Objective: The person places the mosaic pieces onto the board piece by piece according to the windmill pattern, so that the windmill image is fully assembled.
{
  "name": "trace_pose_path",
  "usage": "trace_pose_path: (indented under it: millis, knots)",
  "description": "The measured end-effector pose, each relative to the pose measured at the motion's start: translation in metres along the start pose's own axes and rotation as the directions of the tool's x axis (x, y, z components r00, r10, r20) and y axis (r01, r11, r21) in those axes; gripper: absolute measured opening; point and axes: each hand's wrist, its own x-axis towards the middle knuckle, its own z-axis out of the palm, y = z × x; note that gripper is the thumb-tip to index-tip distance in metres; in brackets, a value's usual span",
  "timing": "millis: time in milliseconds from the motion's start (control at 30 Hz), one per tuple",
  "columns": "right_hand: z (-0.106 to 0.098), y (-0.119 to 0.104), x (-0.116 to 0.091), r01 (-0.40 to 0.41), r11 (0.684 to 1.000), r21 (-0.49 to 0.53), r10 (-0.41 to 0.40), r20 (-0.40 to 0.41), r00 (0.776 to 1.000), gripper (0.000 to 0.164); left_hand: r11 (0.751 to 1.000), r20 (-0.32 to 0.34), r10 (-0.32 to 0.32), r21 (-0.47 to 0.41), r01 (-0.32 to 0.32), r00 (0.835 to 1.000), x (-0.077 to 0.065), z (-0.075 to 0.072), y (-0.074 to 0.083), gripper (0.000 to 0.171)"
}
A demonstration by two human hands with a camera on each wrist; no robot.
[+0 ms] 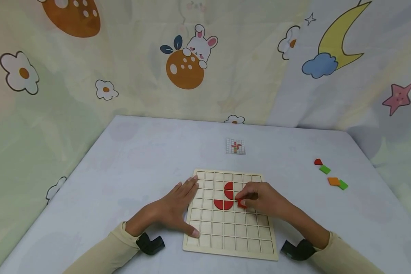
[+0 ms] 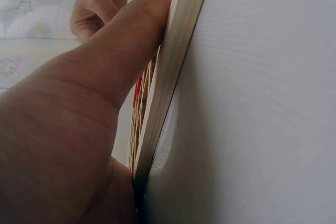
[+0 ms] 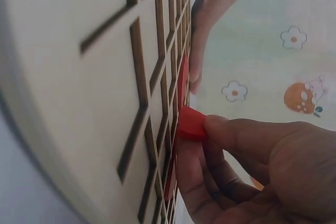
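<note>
A square wooden grid board [image 1: 229,230] lies on the table. Several red quarter-circle tiles [image 1: 228,194] sit in cells near its middle. Between thumb and fingers, my right hand [image 1: 265,198] pinches another red tile [image 3: 192,124] over a cell just right of those pieces; in the right wrist view its edge is close against the grid. My left hand [image 1: 178,205] rests along the board's left edge with fingers spread, the thumb [image 2: 142,19] lying on the rim. The fingers of my right hand hide part of the pinched tile in the head view.
Behind the board lies a small picture card [image 1: 235,146] printed with a pinwheel on a grid. To the right are loose tiles: a red one [image 1: 318,162], a green one [image 1: 325,169], an orange one [image 1: 333,181] and another green one [image 1: 343,185]. A patterned cloth [image 1: 140,76] hangs behind the table.
</note>
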Motion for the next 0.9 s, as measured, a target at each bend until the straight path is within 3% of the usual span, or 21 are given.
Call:
trace_pose_path:
  millis: [200, 500, 900]
  knots:
    - [0.006, -0.007, 0.000, 0.005, 1.000, 0.004, -0.005, 0.031, 1.000, 0.019, 1.000, -0.003, 0.000, -0.006, 0.000, 1.000, 0.000, 0.000, 0.000, 0.135]
    - [0.009, -0.011, 0.000, -0.021, 0.999, -0.041, 0.021, -0.001, 1.000, 0.019, 1.000, -0.009, 0.006, 0.000, -0.006, 1.000, -0.001, 0.000, -0.001, 0.135]
    - [0.012, -0.010, 0.001, 0.022, 0.992, -0.120, -0.026, -0.032, 0.999, 0.017, 1.000, -0.009, 0.008, -0.011, -0.008, 1.000, -0.002, 0.000, -0.001, 0.134]
